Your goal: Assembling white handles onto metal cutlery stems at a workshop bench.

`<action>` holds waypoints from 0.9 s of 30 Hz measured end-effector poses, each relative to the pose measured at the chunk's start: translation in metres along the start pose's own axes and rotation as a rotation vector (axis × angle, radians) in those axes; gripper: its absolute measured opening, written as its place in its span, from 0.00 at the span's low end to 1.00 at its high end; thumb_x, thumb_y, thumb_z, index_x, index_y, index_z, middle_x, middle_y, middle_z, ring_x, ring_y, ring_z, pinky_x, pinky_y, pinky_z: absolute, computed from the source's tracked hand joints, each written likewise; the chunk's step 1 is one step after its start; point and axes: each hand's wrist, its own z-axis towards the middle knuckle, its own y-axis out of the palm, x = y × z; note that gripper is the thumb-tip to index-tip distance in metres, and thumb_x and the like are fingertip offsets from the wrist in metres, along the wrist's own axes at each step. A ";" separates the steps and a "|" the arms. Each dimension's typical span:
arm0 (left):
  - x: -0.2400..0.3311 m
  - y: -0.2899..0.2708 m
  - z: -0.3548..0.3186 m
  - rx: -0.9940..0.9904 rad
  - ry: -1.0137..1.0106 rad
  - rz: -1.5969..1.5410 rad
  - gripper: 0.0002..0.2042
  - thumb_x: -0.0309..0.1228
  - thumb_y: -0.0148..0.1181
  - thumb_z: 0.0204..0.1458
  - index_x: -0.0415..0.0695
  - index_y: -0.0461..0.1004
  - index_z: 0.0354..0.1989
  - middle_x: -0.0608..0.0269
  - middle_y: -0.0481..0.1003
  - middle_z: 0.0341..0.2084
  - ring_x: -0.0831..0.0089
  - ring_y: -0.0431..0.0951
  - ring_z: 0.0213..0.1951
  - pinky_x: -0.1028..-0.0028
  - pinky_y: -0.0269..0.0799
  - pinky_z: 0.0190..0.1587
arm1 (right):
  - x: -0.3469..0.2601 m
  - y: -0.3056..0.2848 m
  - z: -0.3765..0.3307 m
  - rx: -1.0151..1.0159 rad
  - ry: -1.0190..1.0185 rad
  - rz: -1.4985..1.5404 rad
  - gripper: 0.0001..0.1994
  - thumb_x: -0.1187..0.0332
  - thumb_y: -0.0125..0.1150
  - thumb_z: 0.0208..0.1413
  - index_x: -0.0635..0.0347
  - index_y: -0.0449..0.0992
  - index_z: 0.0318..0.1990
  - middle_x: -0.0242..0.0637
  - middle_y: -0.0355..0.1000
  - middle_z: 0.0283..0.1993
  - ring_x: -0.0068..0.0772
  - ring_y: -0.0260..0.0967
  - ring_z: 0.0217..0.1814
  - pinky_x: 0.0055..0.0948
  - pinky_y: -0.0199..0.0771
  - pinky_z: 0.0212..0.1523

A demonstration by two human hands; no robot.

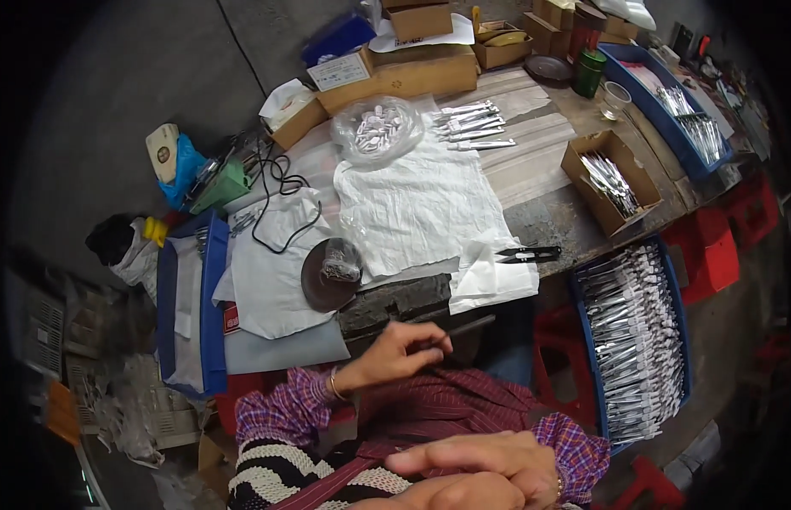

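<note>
My left hand [400,353] is over my lap, just in front of the table edge, its fingers loosely curled in with nothing visible in them. Close to the camera at the lower edge is my right hand [489,463], one finger stretched out to the left and part of the hand cut off; I see nothing held in it. Black thread snips [531,254] lie on a folded white cloth [489,285] at the table's front edge. Left of them, a clear bag of small dark parts [340,262] sits on a round brown dish [321,293].
A plastic bag of white pieces [380,127] and a row of slim metal tools [472,126] lie farther back. A cardboard box [612,187] and a blue crate [631,340], both full of similar tools, stand right. Another blue tray [210,314] is left; red stools [706,255] flank the table.
</note>
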 end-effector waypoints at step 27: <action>0.002 -0.177 0.344 0.542 0.187 0.832 0.09 0.31 0.51 0.46 0.39 0.75 0.28 0.42 0.74 0.27 0.45 0.75 0.34 0.57 0.69 0.39 | 0.081 -0.254 0.164 0.355 -0.158 -1.967 0.25 0.61 0.50 0.57 0.64 0.61 0.59 0.43 0.54 0.66 0.44 0.51 0.68 0.48 0.52 0.64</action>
